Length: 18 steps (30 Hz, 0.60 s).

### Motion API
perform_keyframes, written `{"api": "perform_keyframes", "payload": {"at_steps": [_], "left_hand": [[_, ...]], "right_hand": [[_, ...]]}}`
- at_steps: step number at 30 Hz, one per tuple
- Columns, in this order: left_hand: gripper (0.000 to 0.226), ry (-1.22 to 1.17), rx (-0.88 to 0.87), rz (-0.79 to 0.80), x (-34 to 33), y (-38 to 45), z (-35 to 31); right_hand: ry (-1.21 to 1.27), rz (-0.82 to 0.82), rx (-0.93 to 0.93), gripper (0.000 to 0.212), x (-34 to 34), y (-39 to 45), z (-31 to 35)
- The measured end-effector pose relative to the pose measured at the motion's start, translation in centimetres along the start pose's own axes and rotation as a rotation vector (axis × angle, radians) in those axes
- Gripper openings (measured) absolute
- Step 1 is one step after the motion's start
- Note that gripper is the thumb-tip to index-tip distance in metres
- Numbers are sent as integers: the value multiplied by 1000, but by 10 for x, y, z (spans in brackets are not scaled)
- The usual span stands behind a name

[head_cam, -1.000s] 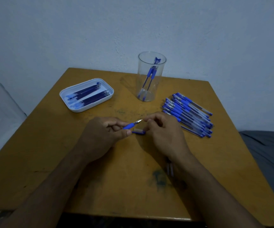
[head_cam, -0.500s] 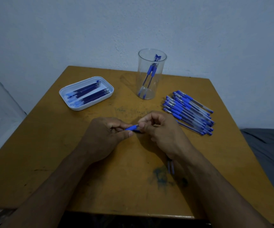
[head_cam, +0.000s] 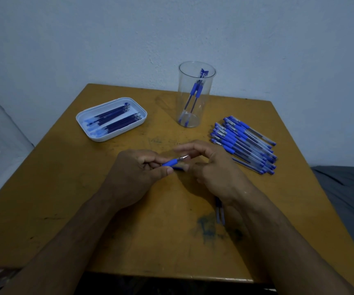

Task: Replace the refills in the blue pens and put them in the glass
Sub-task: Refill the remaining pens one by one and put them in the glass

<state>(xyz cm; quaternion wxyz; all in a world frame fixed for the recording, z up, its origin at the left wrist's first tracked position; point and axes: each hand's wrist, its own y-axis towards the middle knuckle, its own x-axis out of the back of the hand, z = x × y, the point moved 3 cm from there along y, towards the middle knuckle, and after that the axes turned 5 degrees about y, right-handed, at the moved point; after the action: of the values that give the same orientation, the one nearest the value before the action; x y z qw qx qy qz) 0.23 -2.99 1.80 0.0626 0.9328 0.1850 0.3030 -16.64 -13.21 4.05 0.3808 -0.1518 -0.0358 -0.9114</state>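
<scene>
Blue pen (head_cam: 173, 162) between both hands

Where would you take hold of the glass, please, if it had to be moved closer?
I would grip the glass around its lower wall, coming in from its left side. It stands upright, tall and narrow, so a low hold should tip it less. The pens inside lean towards the right rim, and the pile of pens lies on its right.

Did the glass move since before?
No. The glass stands where it did, between the tray and the pen pile; only the camera shifted.
</scene>
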Motion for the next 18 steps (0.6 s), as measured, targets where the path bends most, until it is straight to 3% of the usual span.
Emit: {"api": "perform_keyframes", "payload": {"at_steps": [5, 8, 10, 15, 18], "left_hand": [[22, 25, 9, 6, 0, 0, 0], [22, 3, 25, 8, 0, 1, 0], [22, -16, 34, 6, 1, 1, 1], [22, 2, 27, 7, 1, 0, 0], [21, -8, 23, 3, 2, 0, -1]], "right_hand": [[-155, -152, 9, 21, 0, 0, -2], [-106, -88, 36, 4, 0, 1, 1], [-50, -1, 13, 23, 0, 0, 0], [-95, -136, -6, 19, 0, 1, -2], [-66, -100, 19, 6, 0, 1, -1]]}}
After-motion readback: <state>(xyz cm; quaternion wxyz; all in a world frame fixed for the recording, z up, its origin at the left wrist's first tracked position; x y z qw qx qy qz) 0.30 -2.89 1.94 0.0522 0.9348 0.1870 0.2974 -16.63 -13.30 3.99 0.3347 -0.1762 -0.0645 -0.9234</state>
